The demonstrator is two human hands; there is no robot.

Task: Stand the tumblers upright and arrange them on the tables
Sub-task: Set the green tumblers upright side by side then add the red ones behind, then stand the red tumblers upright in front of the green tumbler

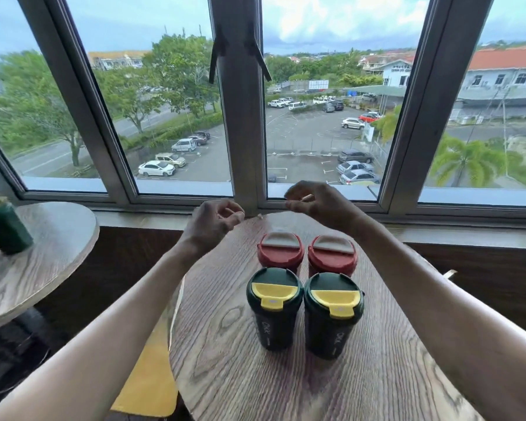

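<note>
Both hands are hovering empty, the left hand [213, 221] and right hand [319, 202] each loosely curled, fingers apart. Four tumblers are standing upright on the desk [225, 360] just below them: two red-lidded tumblers [305, 252] nearest the hands, two dark green tumblers [302, 311] beyond those, toward the person.

A round wood-grain worktop [286, 384] carries four upright tumblers in a tight square, two red-lidded tumblers [280, 250] [331, 251] just behind two dark green, yellow-lidded tumblers [274, 308] [333, 312], while well left of them a second round worktop [43, 253] bears one green tumbler [5, 227].
</note>
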